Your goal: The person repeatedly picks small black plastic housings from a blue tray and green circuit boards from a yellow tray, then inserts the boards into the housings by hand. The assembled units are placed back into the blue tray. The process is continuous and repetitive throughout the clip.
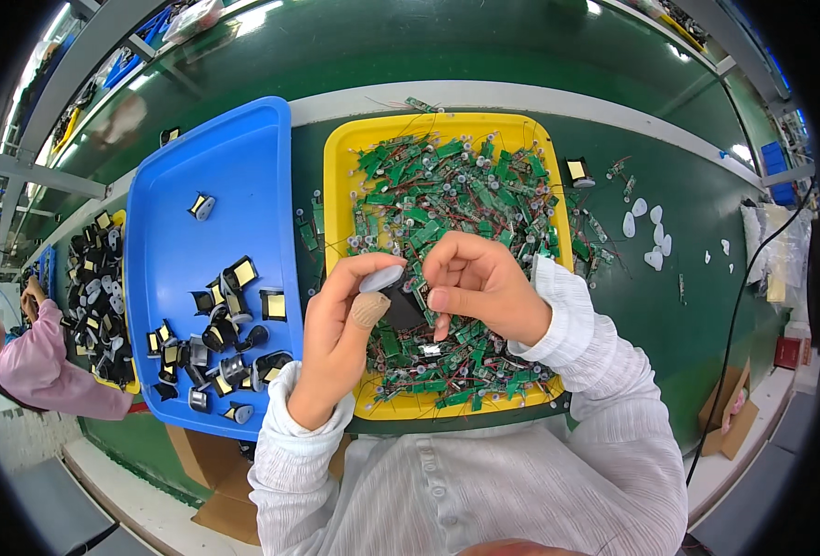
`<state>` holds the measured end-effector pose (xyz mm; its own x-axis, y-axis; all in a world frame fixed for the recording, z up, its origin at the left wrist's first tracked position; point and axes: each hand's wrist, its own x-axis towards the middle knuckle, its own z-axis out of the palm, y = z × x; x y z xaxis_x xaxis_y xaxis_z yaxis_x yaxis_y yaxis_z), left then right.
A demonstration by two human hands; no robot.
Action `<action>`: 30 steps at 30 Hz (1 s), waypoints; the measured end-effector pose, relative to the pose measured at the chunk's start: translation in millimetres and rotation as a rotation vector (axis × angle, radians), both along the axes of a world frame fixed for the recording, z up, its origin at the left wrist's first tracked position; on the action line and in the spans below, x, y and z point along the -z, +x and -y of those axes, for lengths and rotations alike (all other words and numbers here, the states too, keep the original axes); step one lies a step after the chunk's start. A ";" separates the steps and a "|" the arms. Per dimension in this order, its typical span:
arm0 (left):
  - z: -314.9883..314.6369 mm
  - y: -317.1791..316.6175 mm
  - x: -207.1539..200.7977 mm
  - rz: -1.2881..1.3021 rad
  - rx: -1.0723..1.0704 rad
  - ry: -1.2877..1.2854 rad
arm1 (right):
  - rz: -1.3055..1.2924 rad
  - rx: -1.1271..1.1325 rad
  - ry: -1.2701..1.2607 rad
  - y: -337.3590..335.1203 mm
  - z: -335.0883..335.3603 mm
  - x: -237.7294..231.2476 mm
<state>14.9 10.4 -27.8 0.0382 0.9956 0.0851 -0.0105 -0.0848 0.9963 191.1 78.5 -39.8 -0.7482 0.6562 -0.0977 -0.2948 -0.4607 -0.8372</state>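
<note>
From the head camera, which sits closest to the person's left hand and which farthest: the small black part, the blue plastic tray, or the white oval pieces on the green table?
1. Small black part: held at the left hand.
2. Blue plastic tray: just to its left.
3. White oval pieces: far right, past the yellow tray.

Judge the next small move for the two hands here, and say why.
Probably set the black part down in the blue tray. Both hands, left and right, pinch it above the yellow tray of green boards, and similar black parts already lie in the blue tray. Whether a board is fitted cannot be seen.
</note>
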 end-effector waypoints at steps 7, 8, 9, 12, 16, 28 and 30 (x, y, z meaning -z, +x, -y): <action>-0.3 4.2 1.4 0.104 0.003 -0.082 | -0.018 -0.020 0.007 0.9 -0.7 0.9; -0.4 4.6 1.4 0.128 0.003 -0.094 | -0.014 -0.018 0.012 1.0 -0.5 0.7; -0.7 5.5 1.0 0.135 -0.005 -0.098 | -0.011 -0.015 0.017 1.3 -0.3 0.3; -0.6 6.8 0.0 0.130 -0.027 -0.097 | -0.017 -0.012 0.015 0.8 0.4 -0.8; -0.5 7.8 2.5 0.090 -0.045 -0.064 | -0.019 -0.001 -0.009 0.7 1.6 1.0; -0.2 10.5 3.7 0.014 -0.092 -0.014 | 0.006 -0.036 -0.050 1.0 0.3 0.7; 0.1 10.8 3.5 -0.049 -0.113 0.028 | 0.038 -0.041 -0.034 1.4 -0.3 0.3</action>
